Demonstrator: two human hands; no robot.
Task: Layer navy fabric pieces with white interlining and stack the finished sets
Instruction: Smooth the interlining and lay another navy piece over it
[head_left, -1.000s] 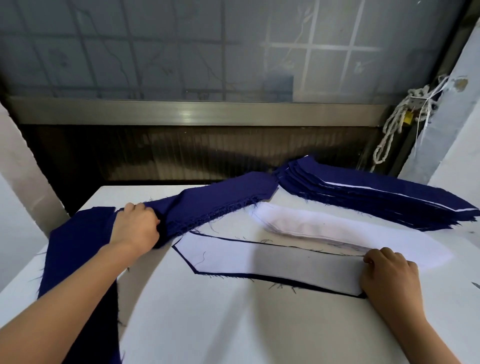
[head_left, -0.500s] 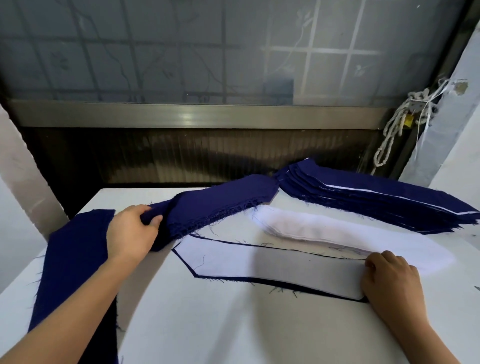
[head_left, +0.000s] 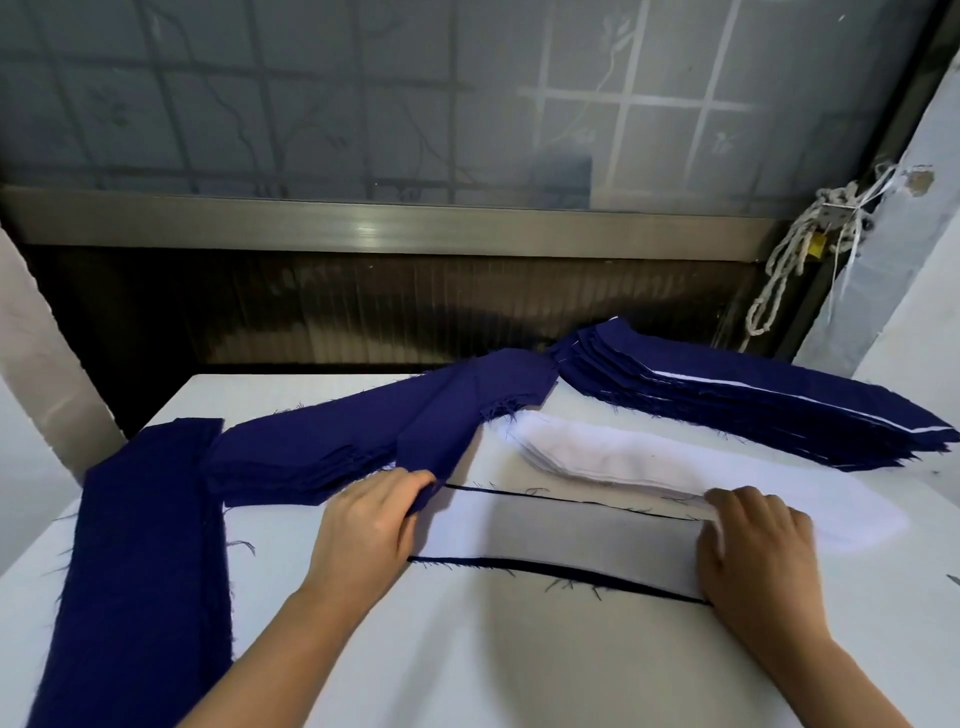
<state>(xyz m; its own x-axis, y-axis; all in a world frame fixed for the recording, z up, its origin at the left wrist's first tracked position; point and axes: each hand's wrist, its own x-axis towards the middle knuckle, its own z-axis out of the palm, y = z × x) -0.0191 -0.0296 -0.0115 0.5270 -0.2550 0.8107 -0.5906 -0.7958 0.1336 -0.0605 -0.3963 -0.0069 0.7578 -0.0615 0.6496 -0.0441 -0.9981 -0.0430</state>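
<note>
Navy piece pinched in L hand, R hand holds interlining end.

I have clear passage over the near white desk. Frayed navy fabric strips bar my left; a white interlining pile and stacked navy sets bar the far side.

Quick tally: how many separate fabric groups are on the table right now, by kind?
Navy-only piles: 2, left-edge pile and diagonal pile, its top piece pinched by the left hand
White interlining pile: 1
Finished stack, far right: 1
Set being laid: 1
Total: 5
</note>
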